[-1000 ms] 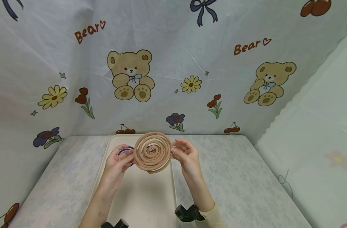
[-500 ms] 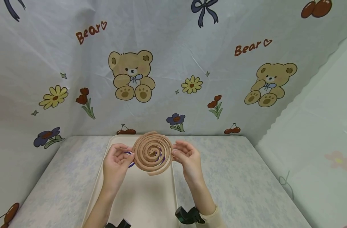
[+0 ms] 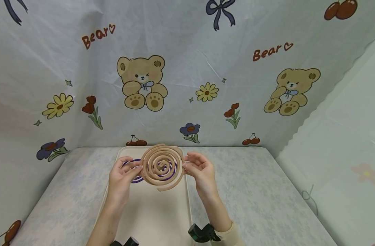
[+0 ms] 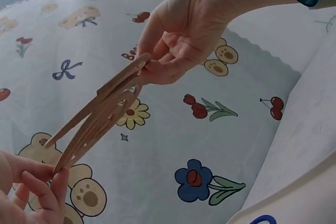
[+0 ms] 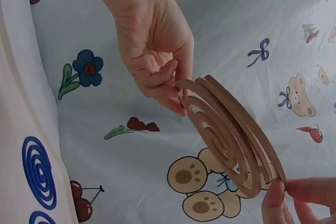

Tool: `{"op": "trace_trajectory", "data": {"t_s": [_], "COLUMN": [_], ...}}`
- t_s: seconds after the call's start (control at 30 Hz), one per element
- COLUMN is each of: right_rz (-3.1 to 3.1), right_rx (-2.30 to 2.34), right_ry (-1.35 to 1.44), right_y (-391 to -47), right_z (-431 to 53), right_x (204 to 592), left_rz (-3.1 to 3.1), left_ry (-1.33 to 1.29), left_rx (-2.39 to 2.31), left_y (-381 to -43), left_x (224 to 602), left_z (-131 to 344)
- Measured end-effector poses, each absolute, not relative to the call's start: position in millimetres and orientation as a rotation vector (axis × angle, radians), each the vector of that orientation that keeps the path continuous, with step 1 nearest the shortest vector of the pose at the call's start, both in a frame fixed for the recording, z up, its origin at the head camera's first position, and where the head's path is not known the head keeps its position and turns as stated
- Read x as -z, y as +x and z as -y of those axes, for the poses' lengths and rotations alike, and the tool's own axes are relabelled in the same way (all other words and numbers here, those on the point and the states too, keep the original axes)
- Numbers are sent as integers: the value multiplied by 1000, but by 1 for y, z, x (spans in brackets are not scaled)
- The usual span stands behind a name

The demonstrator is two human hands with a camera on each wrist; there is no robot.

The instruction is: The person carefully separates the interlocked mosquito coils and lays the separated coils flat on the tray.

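Note:
Both hands hold a tan mosquito coil [image 3: 145, 171] up above the tray, near its far end. My left hand [image 3: 121, 177] pinches its left edge between thumb and fingers. At the opposite edge, my right hand [image 3: 203, 172] pinches it the same way. In the right wrist view the coil [image 5: 239, 116] appears from the side, its rings spread apart into layers. One outer end sticks out below the rest in the head view. Behind the coil, blue spirals [image 5: 41, 173] lie on the tray, partly hidden by the coil and left hand in the head view.
A cream tray [image 3: 156, 212] lies lengthwise on the grey-white mottled tabletop [image 3: 252, 191]. A cloth [image 3: 181, 61] printed with bears and flowers hangs behind the table. At the right, a thin cord [image 3: 310, 198] hangs by the side cloth.
The coil has shifted slightly left and its outer end has dropped away from the other rings. My left hand has moved a little left, still pinching the edge; the right hand has barely moved.

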State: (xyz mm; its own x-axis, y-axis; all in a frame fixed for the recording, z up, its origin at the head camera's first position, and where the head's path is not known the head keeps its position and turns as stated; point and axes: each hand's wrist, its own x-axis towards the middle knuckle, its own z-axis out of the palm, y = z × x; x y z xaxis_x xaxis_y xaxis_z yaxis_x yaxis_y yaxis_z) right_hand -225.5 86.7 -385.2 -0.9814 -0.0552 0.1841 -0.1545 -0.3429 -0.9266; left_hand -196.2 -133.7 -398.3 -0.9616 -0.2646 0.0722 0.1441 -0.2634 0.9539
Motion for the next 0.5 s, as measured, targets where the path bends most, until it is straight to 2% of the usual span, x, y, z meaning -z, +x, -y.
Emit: {"op": "trace_trajectory", "data": {"t_s": [0.5], "right_rz": [1722], "right_rx": [-2614], "right_ry": [171], "right_y": [-231], "right_z": [-87], "right_x": [388], "left_rz": [1922], "left_ry": [156], "left_rx": [2225], "left_y": [-196], "left_x": [396], "left_z": [145]}}
